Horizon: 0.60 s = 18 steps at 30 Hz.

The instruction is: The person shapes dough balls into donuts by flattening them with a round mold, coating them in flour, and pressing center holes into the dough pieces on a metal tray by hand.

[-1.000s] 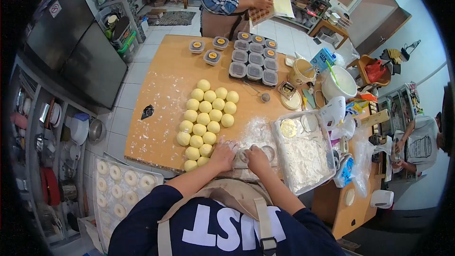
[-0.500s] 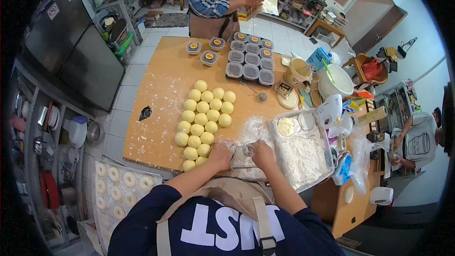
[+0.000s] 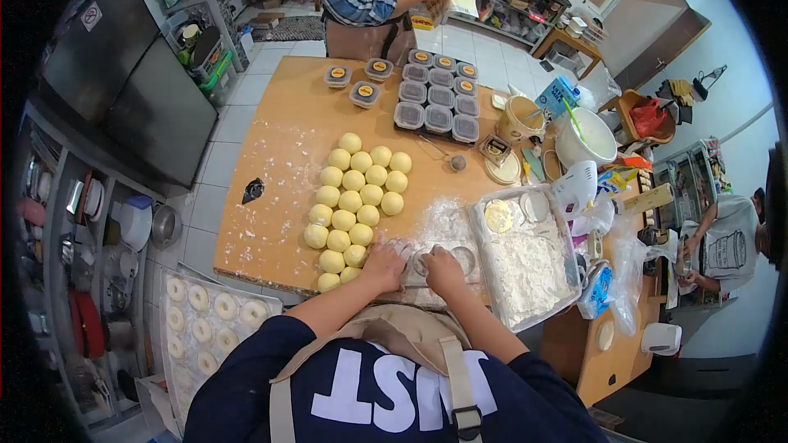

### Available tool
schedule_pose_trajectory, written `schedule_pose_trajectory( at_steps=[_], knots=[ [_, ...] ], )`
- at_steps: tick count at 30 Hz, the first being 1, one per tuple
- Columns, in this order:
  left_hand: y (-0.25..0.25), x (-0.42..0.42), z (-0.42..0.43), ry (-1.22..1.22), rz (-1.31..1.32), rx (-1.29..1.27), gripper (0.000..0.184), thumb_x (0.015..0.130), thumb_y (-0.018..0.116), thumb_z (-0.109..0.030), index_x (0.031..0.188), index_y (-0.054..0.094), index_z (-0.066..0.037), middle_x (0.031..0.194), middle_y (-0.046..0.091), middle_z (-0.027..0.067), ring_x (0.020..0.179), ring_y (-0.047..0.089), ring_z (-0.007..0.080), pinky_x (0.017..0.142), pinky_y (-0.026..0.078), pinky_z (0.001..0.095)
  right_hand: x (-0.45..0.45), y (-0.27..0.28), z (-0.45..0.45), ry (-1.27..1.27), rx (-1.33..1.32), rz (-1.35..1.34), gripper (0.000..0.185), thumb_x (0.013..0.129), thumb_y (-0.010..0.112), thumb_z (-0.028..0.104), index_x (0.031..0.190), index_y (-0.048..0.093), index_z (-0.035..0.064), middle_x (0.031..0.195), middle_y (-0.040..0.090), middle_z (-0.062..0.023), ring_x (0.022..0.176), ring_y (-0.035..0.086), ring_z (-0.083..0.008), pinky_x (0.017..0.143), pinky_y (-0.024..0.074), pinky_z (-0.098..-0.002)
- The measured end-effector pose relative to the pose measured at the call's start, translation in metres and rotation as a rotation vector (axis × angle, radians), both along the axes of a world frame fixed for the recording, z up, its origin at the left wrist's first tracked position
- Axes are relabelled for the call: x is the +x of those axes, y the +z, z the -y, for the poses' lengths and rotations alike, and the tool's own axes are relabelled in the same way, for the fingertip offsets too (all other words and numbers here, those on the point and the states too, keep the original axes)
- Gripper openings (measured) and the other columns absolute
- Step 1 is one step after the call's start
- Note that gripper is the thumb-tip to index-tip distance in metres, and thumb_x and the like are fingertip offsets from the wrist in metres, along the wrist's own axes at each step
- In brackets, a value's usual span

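My left hand (image 3: 384,264) lies low on the floured board with its fingers stretched out, beside the lower right of the yellow dough balls (image 3: 350,202). Close to its right, my right hand (image 3: 444,271) is closed at a small round cutter (image 3: 420,262), whose rim shows partly past the fingers. Another ring-like round shape (image 3: 464,258) lies just right of that hand; whether it is a tool or cut dough I cannot tell. White flour (image 3: 439,221) is spread on the wood in front of both hands.
A tray of flour (image 3: 525,267) with flat dough discs stands at the right. Ring-shaped doughnuts (image 3: 226,305) lie on a tray at lower left. Lidded boxes (image 3: 439,97), a white bowl (image 3: 586,139) and a tub (image 3: 520,119) stand farther back. A co-worker (image 3: 361,8) stands across the table.
My right hand has shifted slightly and turned more over the round shape. A second round shape now shows to its right. My left hand has barely moved. The co-worker's hands moved slightly left.
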<state>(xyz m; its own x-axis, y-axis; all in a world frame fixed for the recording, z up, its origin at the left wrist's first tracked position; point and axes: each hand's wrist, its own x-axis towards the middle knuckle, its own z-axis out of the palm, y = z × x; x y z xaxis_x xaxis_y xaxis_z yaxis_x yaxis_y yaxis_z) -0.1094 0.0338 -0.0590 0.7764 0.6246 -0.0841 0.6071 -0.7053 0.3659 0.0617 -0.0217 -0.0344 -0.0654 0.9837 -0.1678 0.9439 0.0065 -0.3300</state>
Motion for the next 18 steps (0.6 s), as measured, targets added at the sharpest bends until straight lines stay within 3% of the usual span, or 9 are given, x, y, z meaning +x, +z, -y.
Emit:
schedule_pose_trajectory(
  at_steps=[5, 8, 12, 14, 18],
  knots=[
    [-0.011, 0.001, -0.001, -0.006, 0.053, 0.058, 0.073, 0.064, 0.073, -0.023, 0.128, 0.043, -0.005, 0.133, 0.046, 0.0174, 0.125, 0.043, 0.0323, 0.11, 0.017, 0.0537, -0.001, -0.002, 0.002, -0.007, 0.02, -0.001, 0.012, 0.073, 0.056, 0.003, 0.084, 0.061, 0.0051, 0.089, 0.054, -0.0175, 0.086, 0.057, -0.035, 0.072, 0.0483, -0.0435],
    [0.001, 0.001, -0.002, -0.03, -0.106, -0.016, 0.087, 0.062, 0.078, -0.037, 0.134, 0.04, -0.006, 0.138, 0.041, 0.014, 0.132, 0.035, 0.0269, 0.113, 0.009, 0.05, 0.003, -0.003, 0.002, -0.011, 0.048, -0.011, 0.016, 0.072, 0.057, 0.003, 0.086, 0.063, 0.0056, 0.088, 0.055, -0.0173, 0.085, 0.057, -0.0353, 0.073, 0.0479, -0.0431],
    [0.009, 0.003, -0.005, -0.019, -0.096, -0.019, 0.089, 0.06, 0.079, -0.038, 0.133, 0.041, -0.005, 0.137, 0.042, 0.0148, 0.131, 0.036, 0.0284, 0.113, 0.011, 0.0506, 0.023, -0.007, -0.002, -0.074, 0.072, -0.084, 0.024, 0.071, 0.056, 0.002, 0.093, 0.065, 0.0063, 0.094, 0.057, -0.0173, 0.087, 0.058, -0.0352, 0.075, 0.0479, -0.043],
    [-0.003, 0.003, -0.003, -0.016, -0.071, 0.022, 0.094, 0.055, 0.083, -0.041, 0.132, 0.041, -0.005, 0.136, 0.043, 0.0154, 0.128, 0.039, 0.0313, 0.111, 0.016, 0.0518, 0.025, 0.024, -0.003, -0.142, 0.035, -0.111, 0.026, 0.07, 0.055, 0.001, 0.094, 0.065, 0.0059, 0.097, 0.058, -0.0172, 0.089, 0.058, -0.0348, 0.077, 0.0479, -0.0432],
    [0.02, 0.003, -0.004, -0.008, -0.118, -0.076, 0.085, 0.062, 0.079, -0.036, 0.132, 0.042, -0.005, 0.137, 0.043, 0.0147, 0.131, 0.036, 0.0273, 0.113, 0.011, 0.0503, 0.021, 0.021, -0.001, -0.069, 0.003, -0.031, 0.026, 0.07, 0.055, 0.001, 0.093, 0.066, 0.0043, 0.1, 0.058, -0.018, 0.091, 0.058, -0.0345, 0.078, 0.0484, -0.0428]
  ],
)
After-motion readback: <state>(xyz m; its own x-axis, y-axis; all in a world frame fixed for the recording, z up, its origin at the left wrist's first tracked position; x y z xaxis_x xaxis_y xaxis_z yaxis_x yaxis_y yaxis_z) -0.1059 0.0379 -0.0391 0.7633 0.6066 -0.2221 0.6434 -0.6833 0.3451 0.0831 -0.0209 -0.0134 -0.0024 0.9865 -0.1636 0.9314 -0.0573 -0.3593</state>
